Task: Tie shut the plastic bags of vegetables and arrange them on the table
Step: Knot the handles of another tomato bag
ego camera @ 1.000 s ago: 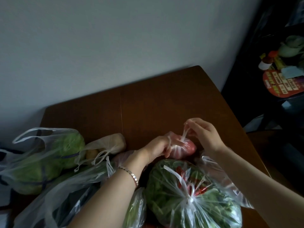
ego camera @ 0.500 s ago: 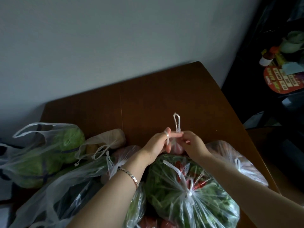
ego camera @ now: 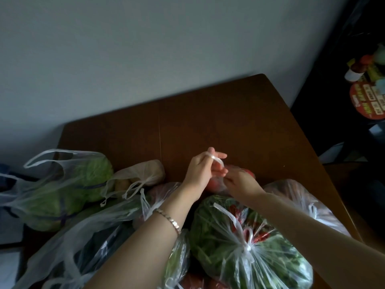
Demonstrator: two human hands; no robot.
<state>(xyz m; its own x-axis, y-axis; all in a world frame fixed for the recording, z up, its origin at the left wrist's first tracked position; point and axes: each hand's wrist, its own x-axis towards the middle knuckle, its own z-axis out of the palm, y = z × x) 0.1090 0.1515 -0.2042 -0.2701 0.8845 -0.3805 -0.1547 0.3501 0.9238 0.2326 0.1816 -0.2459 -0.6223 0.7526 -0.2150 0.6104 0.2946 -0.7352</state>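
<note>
Centre frame, the small bag (ego camera: 215,184) is held on the counter (ego camera: 229,126), its handle (ego camera: 218,163) hooked by the left hand (ego camera: 199,172), neck pinched by the right hand (ego camera: 239,182). Judged light, slippery; best gripped by handles.

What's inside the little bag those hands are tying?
Something red and rounded shows through the little bag, perhaps tomatoes. The left hand and right hand cover most of it, so the count is hidden.

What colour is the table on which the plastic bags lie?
The table is dark reddish brown; the head view, the only one, shows it best.
</note>
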